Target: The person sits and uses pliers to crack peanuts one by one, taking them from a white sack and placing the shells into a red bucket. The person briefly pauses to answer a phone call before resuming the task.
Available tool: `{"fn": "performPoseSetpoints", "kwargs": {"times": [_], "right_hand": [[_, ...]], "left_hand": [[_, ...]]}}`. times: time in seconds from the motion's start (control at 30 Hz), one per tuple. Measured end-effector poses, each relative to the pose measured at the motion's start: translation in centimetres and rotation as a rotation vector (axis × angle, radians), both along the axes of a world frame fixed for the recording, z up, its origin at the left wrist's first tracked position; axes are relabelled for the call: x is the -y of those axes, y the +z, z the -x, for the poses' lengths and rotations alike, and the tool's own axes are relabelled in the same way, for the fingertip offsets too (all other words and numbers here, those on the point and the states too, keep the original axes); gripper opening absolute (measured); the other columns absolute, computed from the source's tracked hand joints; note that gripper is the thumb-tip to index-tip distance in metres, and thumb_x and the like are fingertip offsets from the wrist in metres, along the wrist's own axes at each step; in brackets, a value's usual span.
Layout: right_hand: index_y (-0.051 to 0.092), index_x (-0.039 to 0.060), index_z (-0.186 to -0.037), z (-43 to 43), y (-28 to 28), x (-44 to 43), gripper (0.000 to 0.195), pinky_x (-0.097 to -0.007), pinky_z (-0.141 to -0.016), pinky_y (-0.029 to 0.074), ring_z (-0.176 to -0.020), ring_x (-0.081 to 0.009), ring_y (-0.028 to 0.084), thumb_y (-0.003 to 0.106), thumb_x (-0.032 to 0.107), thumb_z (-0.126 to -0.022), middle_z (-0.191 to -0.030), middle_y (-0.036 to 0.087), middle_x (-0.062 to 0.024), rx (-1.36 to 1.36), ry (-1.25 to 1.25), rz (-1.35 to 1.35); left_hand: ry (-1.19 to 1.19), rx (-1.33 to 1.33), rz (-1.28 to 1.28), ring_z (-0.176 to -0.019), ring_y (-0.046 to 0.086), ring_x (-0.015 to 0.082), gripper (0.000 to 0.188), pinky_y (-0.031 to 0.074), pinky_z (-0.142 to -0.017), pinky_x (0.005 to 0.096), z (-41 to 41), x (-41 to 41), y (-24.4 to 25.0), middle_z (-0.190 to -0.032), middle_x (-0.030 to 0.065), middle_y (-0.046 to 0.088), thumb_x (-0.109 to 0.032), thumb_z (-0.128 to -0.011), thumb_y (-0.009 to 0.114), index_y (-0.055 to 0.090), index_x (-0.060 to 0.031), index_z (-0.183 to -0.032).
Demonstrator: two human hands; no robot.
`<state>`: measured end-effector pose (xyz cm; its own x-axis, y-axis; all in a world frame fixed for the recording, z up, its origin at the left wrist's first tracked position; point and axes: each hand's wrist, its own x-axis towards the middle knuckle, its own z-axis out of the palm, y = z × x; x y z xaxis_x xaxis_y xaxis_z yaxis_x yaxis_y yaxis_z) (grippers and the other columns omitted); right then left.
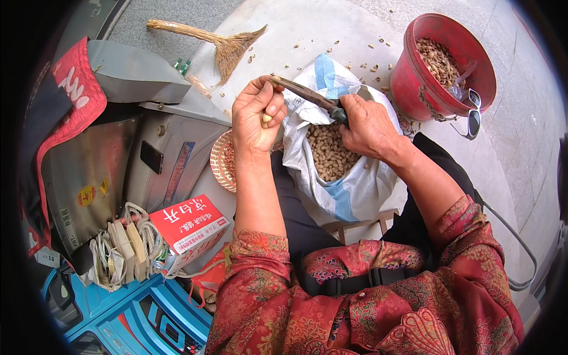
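My right hand (370, 128) grips the dark handles of a pair of pliers (310, 95), whose jaws point up to the left. At the jaw tips is a peanut (276, 79), touched by the fingertips of my left hand (258, 113). More peanuts (266, 119) lie under the curled fingers of that hand. Below the pliers a white woven sack (355, 195) with blue stripes stands between my knees, its mouth rolled down around unshelled peanuts (330, 151). A woven basket (217, 159) holding reddish shelled kernels is partly hidden behind my left forearm.
A red bucket (399, 80) with shells and white sunglasses (475, 115) on its rim stands at right. A straw hand broom (230, 46) lies ahead among scattered shells. Metal machine housings (177, 133), a red-and-white carton (191, 222) and a blue case (146, 306) are at left.
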<state>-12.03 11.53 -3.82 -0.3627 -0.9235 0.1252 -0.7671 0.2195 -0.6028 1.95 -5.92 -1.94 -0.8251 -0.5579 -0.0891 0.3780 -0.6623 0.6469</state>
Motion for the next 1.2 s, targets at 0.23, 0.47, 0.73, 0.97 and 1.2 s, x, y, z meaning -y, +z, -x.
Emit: {"fn": "performPoseSetpoints", "kwargs": {"times": [0.23, 0.47, 0.73, 0.97, 1.2], "right_hand": [[0.051, -0.0037, -0.098, -0.1, 0.1, 0.1, 0.033, -0.0476, -0.070, 0.046, -0.077, -0.0437, 0.057, 0.058, 0.003, -0.066, -0.083, 0.057, -0.0245, 0.000, -0.002, -0.044], [0.049, -0.0020, -0.087, 0.0, -0.3, 0.0, 0.023, -0.0478, -0.066, 0.043, -0.070, -0.0405, 0.055, 0.054, 0.005, -0.066, -0.080, 0.054, -0.0209, -0.092, 0.004, 0.065], [0.050, -0.0023, -0.085, 0.1, 0.3, -0.1, 0.024, -0.0462, -0.065, 0.042, -0.069, -0.0394, 0.055, 0.055, 0.005, -0.063, -0.078, 0.054, -0.0197, -0.120, 0.019, 0.053], [0.049, -0.0031, -0.083, 0.4, -0.4, 0.0, 0.021, -0.0469, -0.058, 0.043, -0.061, -0.0396, 0.055, 0.056, 0.004, -0.064, -0.071, 0.055, -0.0206, -0.180, 0.033, 0.111], [0.050, -0.0018, -0.088, 0.7, -0.2, 0.1, 0.032, -0.0465, -0.063, 0.045, -0.070, -0.0394, 0.057, 0.063, 0.005, -0.060, -0.076, 0.056, -0.0208, -0.201, -0.006, -0.025]], "left_hand": [[0.048, 0.033, 0.040, -0.052, 0.041, 0.0067, 0.012, 0.030, -0.039, 0.0175, -0.1, -0.1, 0.0, -0.087, 0.0157, 0.059, -0.003, -0.090, 0.054, 0.056, 0.0050, -0.098], [0.068, 0.037, 0.031, -0.052, 0.042, 0.0073, 0.010, 0.030, -0.040, 0.0184, -0.1, -0.1, -0.1, -0.085, 0.0132, 0.061, -0.005, -0.090, 0.055, 0.059, 0.0024, -0.096], [0.057, -0.016, 0.014, -0.053, 0.042, 0.0080, 0.009, 0.031, -0.040, 0.0186, 0.2, -0.1, -0.6, -0.085, 0.0108, 0.062, -0.007, -0.090, 0.056, 0.059, 0.0000, -0.092], [0.069, -0.038, 0.017, -0.054, 0.043, 0.0081, 0.007, 0.032, -0.040, 0.0190, 0.3, -0.2, -0.8, -0.085, 0.0094, 0.062, -0.007, -0.090, 0.055, 0.059, -0.0014, -0.092], [0.160, 0.125, 0.168, -0.053, 0.043, 0.0079, 0.010, 0.031, -0.041, 0.0189, 0.2, -0.6, 0.2, -0.080, 0.0103, 0.060, -0.007, -0.090, 0.056, 0.058, 0.0020, -0.094]]}}
